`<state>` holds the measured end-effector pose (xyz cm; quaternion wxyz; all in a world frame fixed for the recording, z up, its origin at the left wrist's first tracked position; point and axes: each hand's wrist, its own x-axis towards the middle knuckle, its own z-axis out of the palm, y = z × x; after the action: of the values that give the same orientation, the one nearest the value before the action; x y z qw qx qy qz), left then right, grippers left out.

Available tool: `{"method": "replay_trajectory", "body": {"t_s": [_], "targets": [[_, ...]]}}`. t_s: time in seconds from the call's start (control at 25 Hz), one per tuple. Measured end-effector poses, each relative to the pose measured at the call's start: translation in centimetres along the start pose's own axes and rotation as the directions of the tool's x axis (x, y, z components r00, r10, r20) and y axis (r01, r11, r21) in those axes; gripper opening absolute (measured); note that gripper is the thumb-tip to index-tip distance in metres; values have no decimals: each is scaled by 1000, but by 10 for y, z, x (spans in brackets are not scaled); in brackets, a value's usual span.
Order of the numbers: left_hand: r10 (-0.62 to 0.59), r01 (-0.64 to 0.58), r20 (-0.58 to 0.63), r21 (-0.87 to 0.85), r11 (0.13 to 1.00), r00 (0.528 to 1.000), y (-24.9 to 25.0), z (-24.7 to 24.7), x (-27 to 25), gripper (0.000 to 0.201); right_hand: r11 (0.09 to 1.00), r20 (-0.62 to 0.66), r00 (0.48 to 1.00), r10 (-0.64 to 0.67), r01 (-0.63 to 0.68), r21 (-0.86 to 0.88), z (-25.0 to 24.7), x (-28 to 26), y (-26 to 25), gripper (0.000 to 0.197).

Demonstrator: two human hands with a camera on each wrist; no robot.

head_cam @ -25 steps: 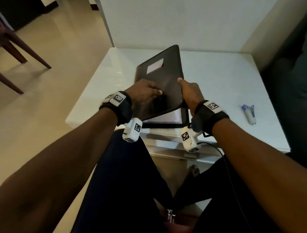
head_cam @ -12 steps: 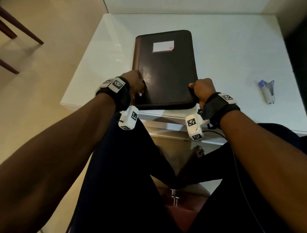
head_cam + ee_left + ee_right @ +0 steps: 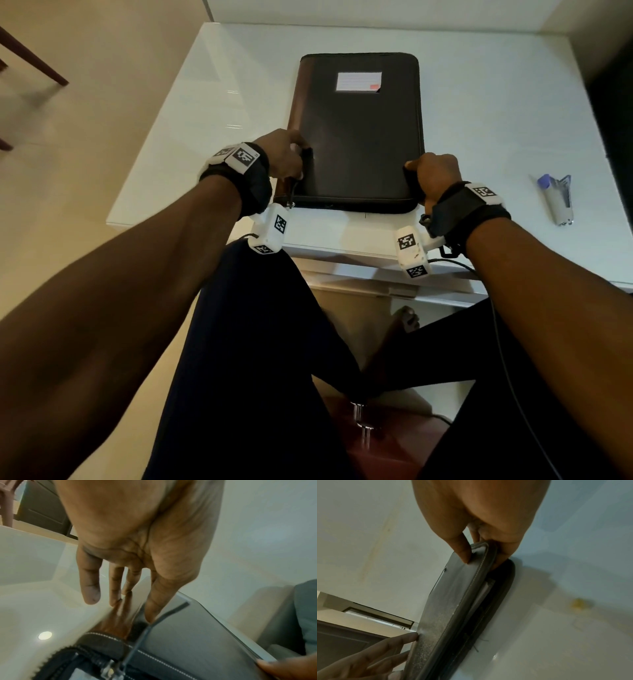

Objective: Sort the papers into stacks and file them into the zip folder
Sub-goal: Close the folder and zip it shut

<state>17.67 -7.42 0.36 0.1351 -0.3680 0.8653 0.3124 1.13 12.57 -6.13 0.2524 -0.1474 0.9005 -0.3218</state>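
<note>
Now R hand (image 3: 481, 524) pinches zip folder (image 3: 359, 137) cover; L fingers (image 3: 91, 588) straight, touching.

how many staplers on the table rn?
1: the stapler lies on the white table, right of the zip folder, apart from it and beyond the right hand.

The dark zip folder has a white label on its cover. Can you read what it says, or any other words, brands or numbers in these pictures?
No text can be read.
White label on the dark leather-look zip folder: faint lines and a red mark, too blurred to read.
Black-and-white square markers on the wrist bands: patterns, not words.
Grey stapler with a blue end on the glossy white table: no legible brand.
</note>
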Motion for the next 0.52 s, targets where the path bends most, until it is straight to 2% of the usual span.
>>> {"method": "replay_trajectory", "body": {"t_s": [0.08, 0.16, 0.24, 0.28, 0.32, 0.36, 0.44, 0.48, 0.52], "targets": [[-24, 25, 32, -40, 999, 999, -8, -6, -3, 69, 995, -66, 996, 56, -50, 85, -2, -4, 2, 41], [-83, 90, 63, -112, 990, 995, -19, -12, -10, 68, 992, -256, 962, 90, -63, 110, 1, -13, 3, 38], [-134, 149, 106, -154, 977, 985, -33, -14, -18, 61, 997, -372, 926, -70, 53, -54, 10, -39, -9, 41], [-140, 156, 112, -148, 977, 984, -39, -14, -22, 59, 978, -365, 907, -209, 183, -105, 17, -52, -20, 42], [-137, 151, 110, -133, 979, 984, -45, -12, -24, 59, 942, -292, 896, -334, 320, -95, 28, -65, -33, 42], [-128, 141, 108, -127, 982, 986, -51, -11, -25, 62, 904, -156, 890, -428, 422, -68, 41, -73, -43, 43], [-87, 99, 126, -95, 991, 988, -57, -6, -27, 73, 873, 138, 868, -477, 486, -45, 70, -84, -60, 49], [-61, 67, 136, -40, 997, 989, -57, -4, -27, 78, 865, 216, 853, -476, 498, -63, 84, -86, -67, 49], [-25, 22, 136, 26, 999, 990, -54, -3, -29, 82, 854, 229, 845, -483, 513, -91, 94, -88, -74, 45]]}}
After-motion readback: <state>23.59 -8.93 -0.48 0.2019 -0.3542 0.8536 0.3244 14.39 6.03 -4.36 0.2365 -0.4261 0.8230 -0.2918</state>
